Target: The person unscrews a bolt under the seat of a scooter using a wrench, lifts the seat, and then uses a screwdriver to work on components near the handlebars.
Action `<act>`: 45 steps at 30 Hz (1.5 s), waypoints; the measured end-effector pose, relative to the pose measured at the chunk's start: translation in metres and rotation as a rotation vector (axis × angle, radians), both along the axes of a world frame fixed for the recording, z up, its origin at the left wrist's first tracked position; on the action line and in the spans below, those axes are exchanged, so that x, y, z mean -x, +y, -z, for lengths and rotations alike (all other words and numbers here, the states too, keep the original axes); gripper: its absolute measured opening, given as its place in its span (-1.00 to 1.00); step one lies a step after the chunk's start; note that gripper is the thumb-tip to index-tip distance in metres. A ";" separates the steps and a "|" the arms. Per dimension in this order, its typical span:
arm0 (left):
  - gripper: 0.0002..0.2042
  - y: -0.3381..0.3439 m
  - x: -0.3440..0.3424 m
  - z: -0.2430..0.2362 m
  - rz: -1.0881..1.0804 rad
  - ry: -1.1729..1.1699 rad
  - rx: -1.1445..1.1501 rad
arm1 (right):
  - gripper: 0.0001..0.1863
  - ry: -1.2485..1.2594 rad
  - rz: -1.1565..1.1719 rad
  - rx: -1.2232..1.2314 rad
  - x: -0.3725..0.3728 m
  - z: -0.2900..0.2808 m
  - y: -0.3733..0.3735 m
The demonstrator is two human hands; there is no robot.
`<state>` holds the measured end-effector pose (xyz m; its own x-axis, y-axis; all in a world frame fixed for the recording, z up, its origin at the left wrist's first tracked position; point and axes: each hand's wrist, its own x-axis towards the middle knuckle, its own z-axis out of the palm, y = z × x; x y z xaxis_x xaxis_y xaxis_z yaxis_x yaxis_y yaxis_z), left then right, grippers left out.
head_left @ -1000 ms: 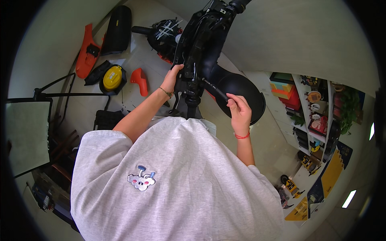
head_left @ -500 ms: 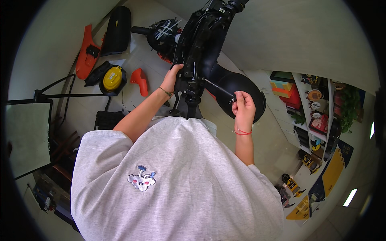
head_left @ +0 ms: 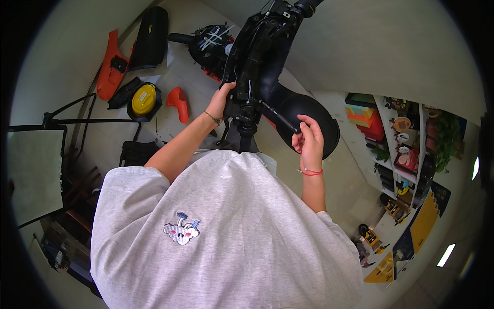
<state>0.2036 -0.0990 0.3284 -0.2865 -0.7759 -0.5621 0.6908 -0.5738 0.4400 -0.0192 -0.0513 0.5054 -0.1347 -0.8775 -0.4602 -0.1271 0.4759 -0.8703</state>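
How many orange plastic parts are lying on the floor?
2 clearly: a long orange panel at far left beside the black cover, and a small orange piece right of the yellow part. More may be hidden behind the scooter.

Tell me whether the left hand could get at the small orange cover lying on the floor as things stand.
Probably yes. The left hand grips the black scooter body, so it must let go first. The orange cover lies in the open just left of that forearm, nothing between; the person would likely need to bend down.

Scooter's [head_left: 257, 62] handlebar top cut off by upper edge.
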 end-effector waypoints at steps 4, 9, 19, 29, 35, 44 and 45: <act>-0.66 -0.001 0.000 0.000 0.010 -0.007 0.000 | -0.71 -0.104 -0.072 0.085 0.003 0.007 0.004; -0.65 -0.001 0.000 -0.004 -0.003 0.006 -0.010 | -0.76 0.511 -0.341 0.434 0.005 0.006 0.004; -0.65 -0.001 0.001 -0.005 -0.012 -0.003 -0.028 | -0.72 -0.103 0.006 -0.054 0.005 0.008 -0.001; -0.65 -0.001 0.002 -0.008 -0.023 -0.007 -0.033 | -0.76 0.454 -0.293 0.226 0.015 0.017 0.001; -0.66 -0.001 0.000 -0.007 -0.022 -0.030 -0.029 | -0.69 -0.302 0.096 -0.071 -0.003 0.006 -0.005; -0.64 0.000 0.000 -0.002 -0.020 -0.018 -0.024 | -0.71 0.729 -0.382 0.577 0.003 0.014 0.004; -0.64 0.000 0.000 -0.002 -0.017 -0.018 -0.024 | -0.73 0.759 -0.369 0.628 0.003 0.015 0.001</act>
<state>0.2035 -0.0994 0.3308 -0.2631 -0.7666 -0.5858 0.6926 -0.5727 0.4385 -0.0223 -0.0501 0.4903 0.1276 -0.9744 0.1849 -0.7874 -0.2129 -0.5785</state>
